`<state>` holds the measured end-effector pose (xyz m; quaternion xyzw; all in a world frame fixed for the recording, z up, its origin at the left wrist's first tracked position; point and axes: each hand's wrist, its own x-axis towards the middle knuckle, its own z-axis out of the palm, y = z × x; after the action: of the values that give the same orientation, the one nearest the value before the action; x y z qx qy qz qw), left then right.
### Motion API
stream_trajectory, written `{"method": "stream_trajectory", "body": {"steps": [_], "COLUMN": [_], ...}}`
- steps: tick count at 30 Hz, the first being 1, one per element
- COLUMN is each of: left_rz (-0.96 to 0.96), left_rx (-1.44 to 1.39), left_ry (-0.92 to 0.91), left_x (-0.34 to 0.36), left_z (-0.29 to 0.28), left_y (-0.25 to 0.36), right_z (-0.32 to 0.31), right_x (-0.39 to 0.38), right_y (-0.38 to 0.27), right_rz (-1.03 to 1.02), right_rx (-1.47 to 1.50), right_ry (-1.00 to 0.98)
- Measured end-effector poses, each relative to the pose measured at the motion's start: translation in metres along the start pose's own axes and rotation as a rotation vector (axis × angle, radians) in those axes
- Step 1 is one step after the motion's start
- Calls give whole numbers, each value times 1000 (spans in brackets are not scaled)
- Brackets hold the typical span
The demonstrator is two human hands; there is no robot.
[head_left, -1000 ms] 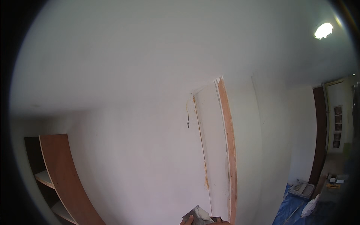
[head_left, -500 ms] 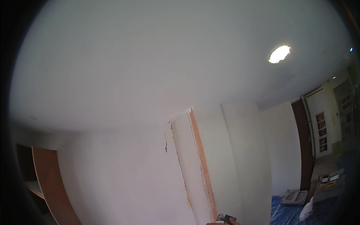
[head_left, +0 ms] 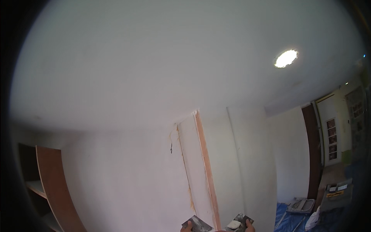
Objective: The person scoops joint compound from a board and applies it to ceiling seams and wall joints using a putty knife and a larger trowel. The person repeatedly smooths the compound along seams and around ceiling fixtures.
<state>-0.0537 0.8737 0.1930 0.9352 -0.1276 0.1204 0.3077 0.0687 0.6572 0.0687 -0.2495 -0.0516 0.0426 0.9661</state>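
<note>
At the lower edge of the head view, my left hand [head_left: 186,227] grips a dark flat putty knife [head_left: 199,224] smeared with white. To its right, my right hand [head_left: 250,226] holds a second putty knife [head_left: 240,217]. A lump of white filler [head_left: 234,224] rests on that blade. The two blades are apart. Only my fingers and thumbs show; the rest of both hands is cut off. Ahead of me a bare wooden strip [head_left: 207,164] runs up a pale wall [head_left: 127,181] to the white ceiling [head_left: 147,65].
A lit round ceiling lamp [head_left: 286,58] is at upper right. A thin wire [head_left: 171,147] hangs by the wall crack. At left stands a brown wooden shelf unit [head_left: 58,181]. Blue sheeting [head_left: 284,217], a grey tray-like object [head_left: 301,206] and a white bag [head_left: 312,220] lie at lower right.
Both hands and the putty knives have come further up into view. The left blade, hidden before, now shows apart from the right one. The view has shifted slightly.
</note>
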Motion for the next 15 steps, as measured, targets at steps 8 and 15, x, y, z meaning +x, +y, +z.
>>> {"method": "stream_trajectory", "body": {"steps": [8, 15], "left_rz": [326, 621], "left_rx": [328, 412], "left_ry": [13, 303], "left_x": [19, 59], "left_z": [3, -30], "left_y": [25, 21], "right_z": [56, 62], "right_x": [-19, 11], "right_y": [-32, -37], "right_rz": [-24, -178], "right_rx": [-96, -17], "right_ry": [-116, -54]}}
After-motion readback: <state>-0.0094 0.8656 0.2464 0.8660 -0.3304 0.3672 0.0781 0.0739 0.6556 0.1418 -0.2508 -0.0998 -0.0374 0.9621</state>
